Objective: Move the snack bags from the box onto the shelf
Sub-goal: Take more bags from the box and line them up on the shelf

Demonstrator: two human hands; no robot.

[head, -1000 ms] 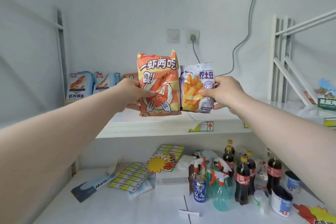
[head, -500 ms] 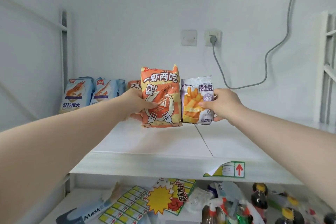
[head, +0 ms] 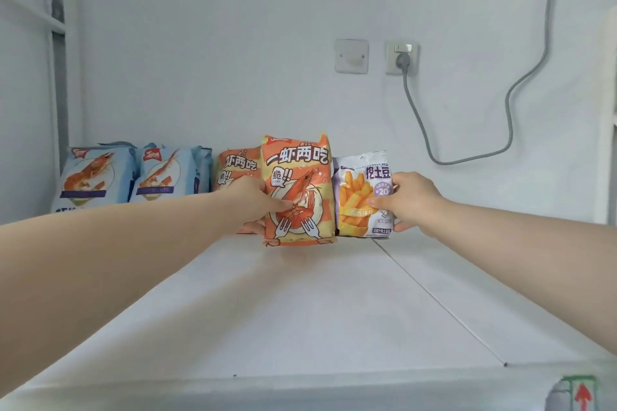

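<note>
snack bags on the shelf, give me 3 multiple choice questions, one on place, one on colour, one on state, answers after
1. Where do the blue prawn bags stand relative to the front orange prawn bag?
A. to its right
B. to its left, by the back wall
C. on top of it

2. What colour is the fries bag?
A. green
B. black
C. purple

3. What is the left hand doing?
A. gripping the front orange prawn bag
B. lying flat and empty
C. waving in the air

Answers:
1 B, they stand in the back left corner of the shelf.
2 C, it is the purple pack that the right hand holds.
3 A, the thumb lies across the bag's front.
</note>
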